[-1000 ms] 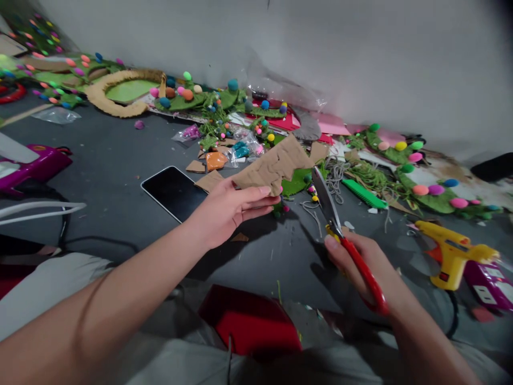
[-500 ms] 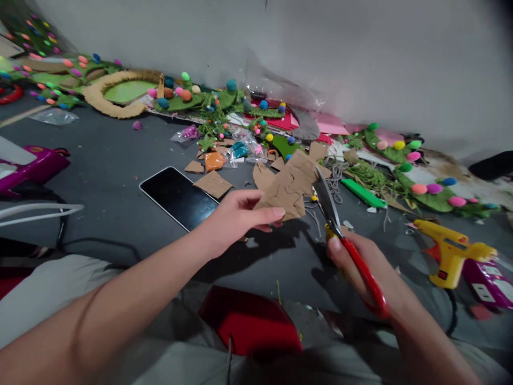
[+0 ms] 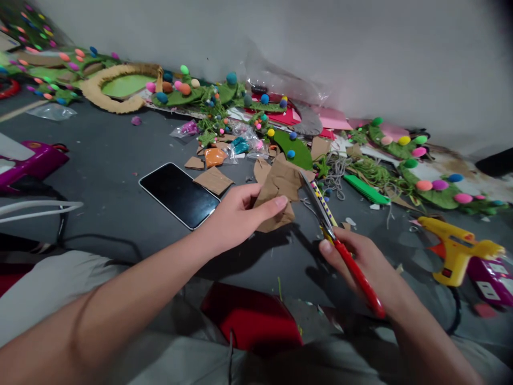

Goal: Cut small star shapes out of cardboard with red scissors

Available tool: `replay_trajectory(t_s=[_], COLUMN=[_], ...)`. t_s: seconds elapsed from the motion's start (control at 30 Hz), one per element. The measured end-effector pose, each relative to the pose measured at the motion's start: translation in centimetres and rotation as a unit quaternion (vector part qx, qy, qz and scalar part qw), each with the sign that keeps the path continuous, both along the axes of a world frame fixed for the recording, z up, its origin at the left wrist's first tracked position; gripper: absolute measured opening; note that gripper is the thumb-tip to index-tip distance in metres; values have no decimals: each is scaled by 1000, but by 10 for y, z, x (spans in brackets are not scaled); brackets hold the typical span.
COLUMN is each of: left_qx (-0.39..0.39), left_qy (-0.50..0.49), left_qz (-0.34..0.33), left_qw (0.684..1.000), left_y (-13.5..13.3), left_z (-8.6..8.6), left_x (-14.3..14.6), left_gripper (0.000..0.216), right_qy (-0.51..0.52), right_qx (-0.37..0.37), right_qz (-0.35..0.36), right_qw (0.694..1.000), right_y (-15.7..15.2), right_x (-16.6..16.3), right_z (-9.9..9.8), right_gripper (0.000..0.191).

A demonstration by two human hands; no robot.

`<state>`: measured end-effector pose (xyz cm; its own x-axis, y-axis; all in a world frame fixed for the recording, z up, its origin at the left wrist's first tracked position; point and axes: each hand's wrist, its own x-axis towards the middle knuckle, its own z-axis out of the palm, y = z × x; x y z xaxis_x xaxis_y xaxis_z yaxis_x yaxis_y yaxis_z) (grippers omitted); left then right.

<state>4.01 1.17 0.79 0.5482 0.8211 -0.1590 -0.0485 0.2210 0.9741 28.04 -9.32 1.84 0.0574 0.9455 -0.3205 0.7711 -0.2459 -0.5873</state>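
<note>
My left hand (image 3: pixel 236 216) pinches a jagged piece of brown cardboard (image 3: pixel 280 192) and holds it above the dark floor. My right hand (image 3: pixel 360 262) grips red-handled scissors (image 3: pixel 340 243); their blades point up and left, with the tips close to the cardboard's right edge. A black phone (image 3: pixel 178 195) lies face up just left of my left hand, with a loose cardboard scrap (image 3: pixel 214 180) beside it.
A yellow glue gun (image 3: pixel 457 251) lies at the right beside a purple power strip (image 3: pixel 491 280). Green felt pieces with coloured pom-poms (image 3: pixel 420 184), twine and scraps line the wall. A green comb (image 3: pixel 365 190), a purple object (image 3: pixel 32 163) and a red object (image 3: pixel 250 321) lie around.
My left hand has turned the cardboard and drawn it nearer, down toward the scissors. The scissor blades have tilted left, closer to the cardboard's edge.
</note>
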Motion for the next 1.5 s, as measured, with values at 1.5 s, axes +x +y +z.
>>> replay_trajectory(t_s=[1.5], left_qx=[-46], left_qy=[-32], left_qz=[-53], left_qw=[997], left_y=[-8], left_z=[-1], left_x=[7], left_gripper=[29], right_qy=[36], right_qx=[27], right_qz=[-12], right_qw=[999], right_y=[5], right_x=[-7], right_z=[-6], right_gripper=[60])
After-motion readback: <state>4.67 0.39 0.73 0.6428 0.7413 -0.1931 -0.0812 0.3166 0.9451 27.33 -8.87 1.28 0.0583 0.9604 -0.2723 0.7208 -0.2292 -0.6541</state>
